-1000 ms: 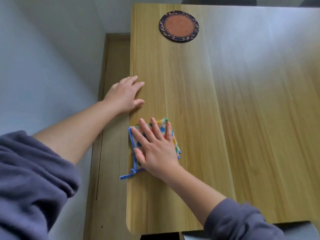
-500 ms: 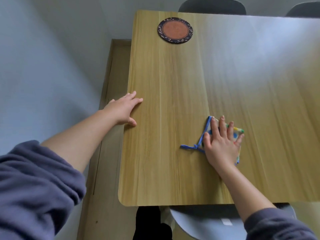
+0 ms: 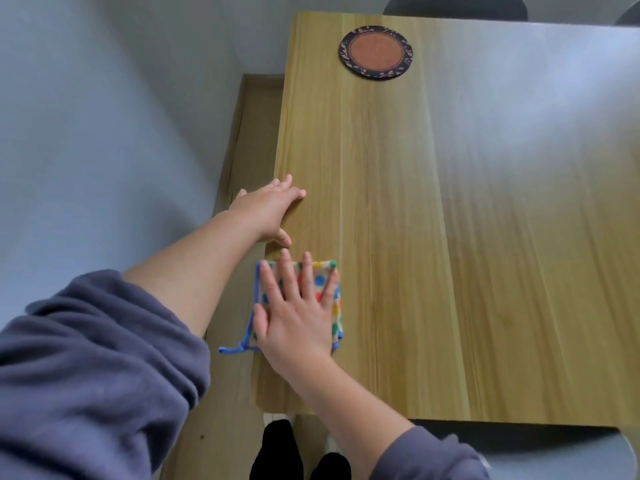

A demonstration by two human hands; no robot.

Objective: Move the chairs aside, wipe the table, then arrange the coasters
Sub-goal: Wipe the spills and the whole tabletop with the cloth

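A light wooden table fills the right of the view. My right hand lies flat, fingers spread, pressing a folded cloth with coloured dots and a blue border against the table's near-left edge; a blue loop of the cloth hangs past the edge. Just beyond it my left hand rests flat on the table's left edge, holding nothing. A round coaster, dark-rimmed with an orange-brown centre, lies at the far left of the table top.
A dark chair back shows beyond the table's far edge, and another dark chair edge at the top right corner. A grey wall and a wooden floor strip run along the table's left side. My legs stand below the near edge.
My right hand slid the cloth from the left edge to the middle of the table and back to the left edge. My left hand stayed on the table's left edge.
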